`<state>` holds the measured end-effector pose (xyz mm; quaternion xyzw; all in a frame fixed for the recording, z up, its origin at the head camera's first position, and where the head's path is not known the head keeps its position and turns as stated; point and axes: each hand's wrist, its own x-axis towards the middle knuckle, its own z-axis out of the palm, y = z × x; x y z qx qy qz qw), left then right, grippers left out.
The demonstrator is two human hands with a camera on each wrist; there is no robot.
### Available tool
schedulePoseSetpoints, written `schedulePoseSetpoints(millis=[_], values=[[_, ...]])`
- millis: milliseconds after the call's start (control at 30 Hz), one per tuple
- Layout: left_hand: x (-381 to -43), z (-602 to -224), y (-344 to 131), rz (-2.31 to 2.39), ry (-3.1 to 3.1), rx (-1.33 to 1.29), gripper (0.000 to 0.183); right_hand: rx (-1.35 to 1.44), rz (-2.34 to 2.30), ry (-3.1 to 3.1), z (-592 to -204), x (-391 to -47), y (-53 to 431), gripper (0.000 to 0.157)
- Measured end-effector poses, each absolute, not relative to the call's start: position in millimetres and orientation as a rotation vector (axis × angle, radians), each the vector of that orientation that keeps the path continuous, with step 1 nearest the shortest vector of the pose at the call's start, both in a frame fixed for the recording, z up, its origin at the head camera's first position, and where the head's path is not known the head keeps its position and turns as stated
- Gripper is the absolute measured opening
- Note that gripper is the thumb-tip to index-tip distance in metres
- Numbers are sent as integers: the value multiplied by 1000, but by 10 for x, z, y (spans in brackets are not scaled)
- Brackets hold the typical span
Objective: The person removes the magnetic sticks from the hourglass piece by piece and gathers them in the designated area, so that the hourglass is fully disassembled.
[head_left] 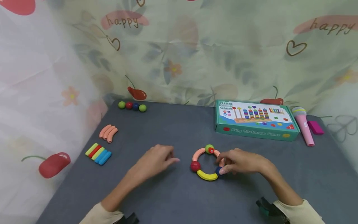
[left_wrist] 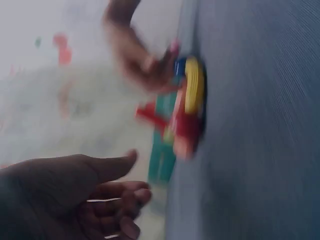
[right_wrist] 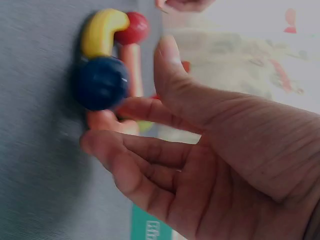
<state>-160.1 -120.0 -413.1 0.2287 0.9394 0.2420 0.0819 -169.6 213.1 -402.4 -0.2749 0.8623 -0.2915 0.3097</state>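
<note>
A ring of coloured pieces lies on the dark table: a green ball (head_left: 208,148), a red ball (head_left: 195,166), a blue ball (right_wrist: 102,83), a yellow curved piece (head_left: 207,175) and pink curved pieces (head_left: 199,153) between them. From the green ball's side a red peg (left_wrist: 151,115) sticks up. My right hand (head_left: 242,161) is at the ring's right side, fingers loosely bent beside the blue ball and a pink piece. Its thumb stands apart from the ball in the right wrist view. Left of the ring, my left hand (head_left: 157,160) hovers with relaxed fingers, holding nothing.
Several balls (head_left: 129,105) line the far left edge. Pink curved pieces (head_left: 108,133) and a row of yellow, red and blue pieces (head_left: 98,154) lie at left. A game box (head_left: 256,120), pink microphone (head_left: 304,127) and magenta block (head_left: 315,127) occupy the back right.
</note>
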Motion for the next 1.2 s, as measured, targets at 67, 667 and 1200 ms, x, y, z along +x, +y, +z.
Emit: schedulePoseSetpoints(millis=[67, 667, 1200], values=[[-1624, -4143, -872, 765, 2804, 756, 21, -763, -761, 2343, -3988, -1735, 2151, 23], [-1911, -4478, -51, 967, 2888, 935, 21, -941, -787, 2649, -4376, -2095, 1915, 21], [-1799, -4424, -8, 946, 2940, 970, 9, -924, -831, 2662, -4381, -2048, 1933, 6]])
